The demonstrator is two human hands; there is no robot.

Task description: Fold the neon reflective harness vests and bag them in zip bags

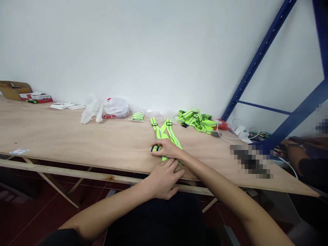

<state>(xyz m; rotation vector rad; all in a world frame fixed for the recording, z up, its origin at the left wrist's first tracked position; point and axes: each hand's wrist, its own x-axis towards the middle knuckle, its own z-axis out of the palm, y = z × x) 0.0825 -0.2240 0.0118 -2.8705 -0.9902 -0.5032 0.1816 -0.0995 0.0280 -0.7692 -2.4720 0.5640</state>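
A neon-green reflective strap harness (pixel 174 137) with grey stripes and black sliders lies on the wooden table, near its front edge. My right hand (pixel 166 149) reaches across over my left and pinches a black buckle (pixel 154 148) at the harness's left side between thumb and finger. My left hand (pixel 164 178) is at the table's front edge, palm down, its fingertips on the lower end of the straps and its fingers spread. Part of the lower harness is hidden under both hands.
Behind the harness are a bundle of green straps (pixel 196 120), a packed green strap (pixel 137 117) and a white plastic bag (pixel 116 107). Boxes (pixel 15 90) stand far left. A blue metal frame (pixel 256 61) rises at right, near another person's arm (pixel 294 153).
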